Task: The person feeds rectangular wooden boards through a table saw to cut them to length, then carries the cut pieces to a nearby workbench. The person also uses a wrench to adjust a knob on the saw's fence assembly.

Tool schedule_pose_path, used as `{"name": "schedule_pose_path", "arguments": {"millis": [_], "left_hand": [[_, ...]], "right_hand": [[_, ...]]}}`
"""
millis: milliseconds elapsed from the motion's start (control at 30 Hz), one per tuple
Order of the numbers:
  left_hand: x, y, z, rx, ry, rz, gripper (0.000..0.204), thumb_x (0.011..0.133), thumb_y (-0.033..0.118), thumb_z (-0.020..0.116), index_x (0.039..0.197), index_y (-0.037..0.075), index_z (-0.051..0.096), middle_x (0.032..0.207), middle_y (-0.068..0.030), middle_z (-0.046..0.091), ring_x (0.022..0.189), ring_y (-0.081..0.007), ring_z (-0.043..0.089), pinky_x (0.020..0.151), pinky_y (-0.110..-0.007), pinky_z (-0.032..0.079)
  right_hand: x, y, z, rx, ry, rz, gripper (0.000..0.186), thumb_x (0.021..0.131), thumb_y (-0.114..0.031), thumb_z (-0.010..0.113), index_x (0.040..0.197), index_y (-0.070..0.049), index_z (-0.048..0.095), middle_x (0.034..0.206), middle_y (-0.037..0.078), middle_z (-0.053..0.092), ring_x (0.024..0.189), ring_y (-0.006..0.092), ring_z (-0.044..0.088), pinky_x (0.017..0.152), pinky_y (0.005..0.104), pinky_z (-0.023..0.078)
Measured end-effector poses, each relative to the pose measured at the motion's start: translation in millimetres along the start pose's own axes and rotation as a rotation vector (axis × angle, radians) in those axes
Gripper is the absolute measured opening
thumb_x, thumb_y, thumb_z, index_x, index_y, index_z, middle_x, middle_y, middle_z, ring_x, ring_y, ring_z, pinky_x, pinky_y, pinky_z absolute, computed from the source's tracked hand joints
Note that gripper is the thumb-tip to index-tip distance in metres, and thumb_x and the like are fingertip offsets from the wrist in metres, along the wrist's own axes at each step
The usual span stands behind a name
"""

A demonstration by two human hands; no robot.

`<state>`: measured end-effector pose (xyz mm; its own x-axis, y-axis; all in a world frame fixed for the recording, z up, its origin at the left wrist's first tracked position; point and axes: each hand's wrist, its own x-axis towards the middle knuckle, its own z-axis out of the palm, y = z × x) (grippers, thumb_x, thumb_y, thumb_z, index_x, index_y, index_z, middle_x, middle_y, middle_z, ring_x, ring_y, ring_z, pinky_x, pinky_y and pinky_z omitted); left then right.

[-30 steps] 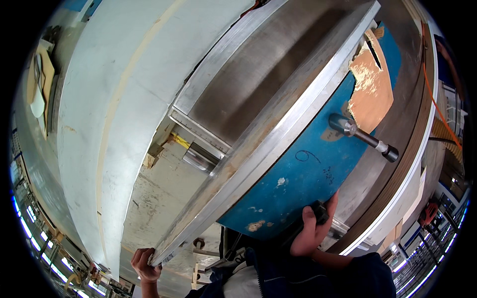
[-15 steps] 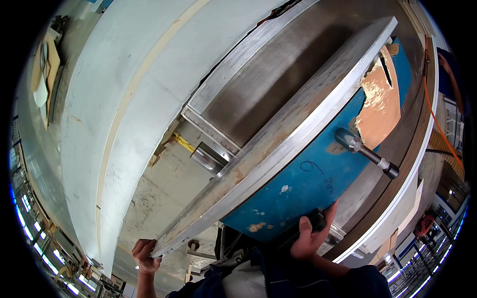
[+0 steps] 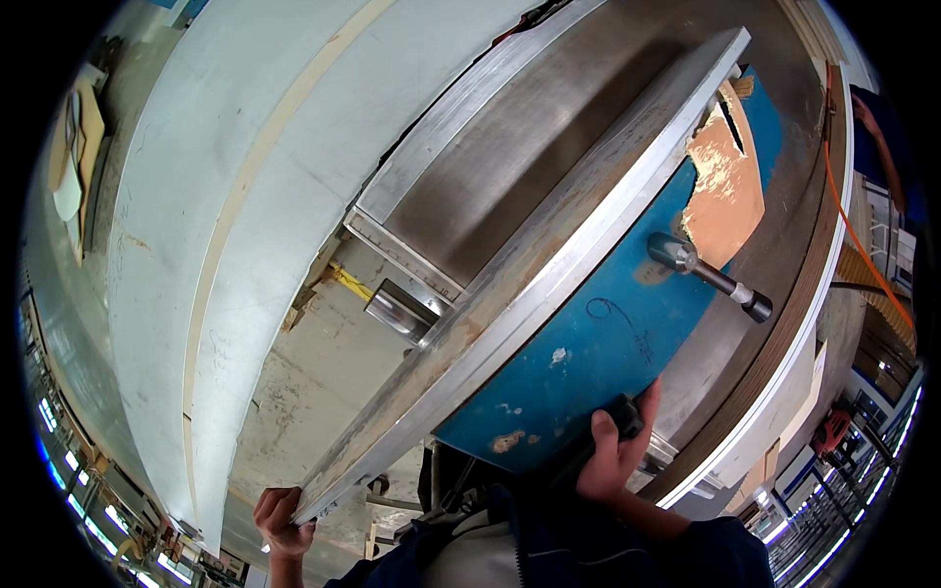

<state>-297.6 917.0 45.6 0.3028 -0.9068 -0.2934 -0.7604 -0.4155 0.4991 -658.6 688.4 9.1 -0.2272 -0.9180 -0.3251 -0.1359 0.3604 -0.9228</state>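
My left hand (image 3: 284, 519) is closed around the near end of a long, metal-edged fence (image 3: 554, 304). This fence runs diagonally from the lower left to the upper right. On its right lies a blue panel (image 3: 549, 387) with scuffs, pale spots and a handwritten mark. My right hand (image 3: 619, 456) is at the panel's near right edge, with thumb and fingers around a black knob-like handle (image 3: 625, 416); its lower part is hidden in shadow. Farther out, a metal clamp lever with a black grip (image 3: 716, 278) sits over the panel. A torn piece of tan board (image 3: 725, 186) lies beyond it.
A large pale table surface (image 3: 265, 186) with a cream strip fills the left. Between it and the fence are a brown metal bed (image 3: 510, 157) and a metal cylinder (image 3: 402, 312). An orange cord (image 3: 853, 220) hangs at right, near another person's arm (image 3: 882, 147).
The view has shifted slightly, so the fence, panel and lever appear a little farther left. More of the black handle shows in my right hand. My left hand keeps its hold.
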Motion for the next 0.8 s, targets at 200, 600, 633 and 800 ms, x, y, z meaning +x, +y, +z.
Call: {"name": "schedule_pose_path", "arguments": {"millis": [200,600,633,800], "left_hand": [[-3,3,-4,0.009,-0.005,-0.009,0.070,0.088,0.066,0.059,0.093,-0.003,0.072,0.082,-0.0176,0.066,0.074,-0.0364,0.065,0.067,-0.045,0.051],[28,122,41,-0.136,0.137,0.338,0.051,0.072,0.015,0.080,0.118,0.004,0.063,0.116,-0.0201,0.060,0.103,-0.0374,0.062,0.088,-0.049,0.050],[43,145,54,-0.237,0.020,0.237,0.049,0.075,0.014,0.077,0.120,0.004,0.061,0.116,-0.0217,0.060,0.103,-0.0388,0.063,0.085,-0.049,0.052],[73,200,89,-0.313,-0.513,-0.145,0.046,0.090,0.018,0.070,0.126,-0.004,0.050,0.104,-0.0291,0.063,0.092,-0.0488,0.065,0.075,-0.051,0.056]], "right_hand": [[-2,-12,3,-0.010,0.027,0.054,0.075,0.092,-0.001,0.051,0.159,0.006,0.018,0.154,0.019,0.041,0.136,0.0262,0.045,0.116,0.0380,0.032],[141,-119,-70,-0.884,-0.048,-0.793,0.057,0.087,-0.020,0.075,0.135,0.001,0.053,0.142,0.019,0.053,0.133,0.0320,0.051,0.106,0.0472,0.043],[145,-141,-44,-0.940,-0.154,-0.758,0.037,0.086,-0.017,0.077,0.116,0.001,0.064,0.118,0.019,0.066,0.104,0.0303,0.066,0.087,0.0425,0.051],[179,-149,-28,-1.031,-0.595,-0.493,0.022,0.093,-0.019,0.072,0.094,0.002,0.065,0.074,0.018,0.061,0.063,0.0312,0.058,0.061,0.0365,0.049]]}}
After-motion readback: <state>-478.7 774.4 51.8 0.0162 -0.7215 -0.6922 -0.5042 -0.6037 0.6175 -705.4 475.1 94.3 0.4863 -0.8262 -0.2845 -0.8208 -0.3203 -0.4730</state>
